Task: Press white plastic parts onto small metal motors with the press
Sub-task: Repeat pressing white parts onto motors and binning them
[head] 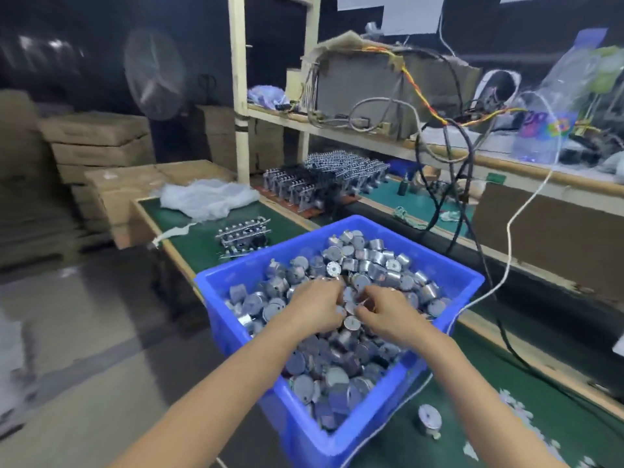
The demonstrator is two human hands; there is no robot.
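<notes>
One green counter (209, 238) carries one blue bin (449, 275) at its front edge, with bare mat free left-rear and right of it. Bin heaped with metal motors (371, 261), uncountable; left hand (315, 307) fingers curled into the pile, grip hidden, right hand (388, 310) fingers pinch one. One loose motor (429, 417) lies right of the bin near scattered white plastic parts (516, 408).

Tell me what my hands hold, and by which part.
Left hand and right hand grip metal motors in the blue bin; which part is hidden.
</notes>
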